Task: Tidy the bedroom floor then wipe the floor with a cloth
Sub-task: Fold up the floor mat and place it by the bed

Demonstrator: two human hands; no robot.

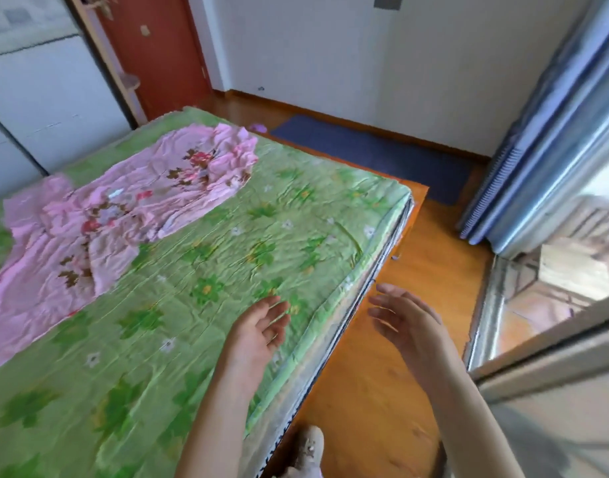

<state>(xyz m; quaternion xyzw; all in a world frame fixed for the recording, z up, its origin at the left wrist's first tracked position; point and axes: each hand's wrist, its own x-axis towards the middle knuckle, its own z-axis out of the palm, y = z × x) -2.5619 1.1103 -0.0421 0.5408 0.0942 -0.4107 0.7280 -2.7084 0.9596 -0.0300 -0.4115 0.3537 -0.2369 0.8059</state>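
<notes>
Floor (382, 391): orange-brown wooden boards, exposed as a strip running from the near edge of the view to the far wall, between the bed on the left and the window side on the right.

Bed (199, 305): fills the left and centre; covered with a crumpled green sheet printed with darker green flowers. Its right edge runs diagonally beside the floor strip, with a shiny layer showing under the sheet.

Pink cloth (124, 208): floral print, lying rumpled on the far left part of the bed.

Blue mat (375, 153): dark, rectangular, flat on the floor beyond the far end of the bed, close to the white wall.

Small purple item (258, 127): on the floor near the left end of the mat; too blurred to identify.

Small dark speck (395, 258): on the floor just beside the bed's right edge; cannot tell what it is.

Left hand (261, 326): above the right edge of the bed, palm turned inward, fingers relaxed and slightly spread; grip loose, holding nothing.

Right hand (410, 322): above the floor strip, just right of the bed edge, fingers extended and apart; grip loose, holding nothing. The two hands are near each other but apart.

Foot in light footwear (310, 446): on the floor at the near edge.

Red-brown door (158, 56): far left. Blue-grey curtain (537, 139) and sliding window frame: right side.
</notes>
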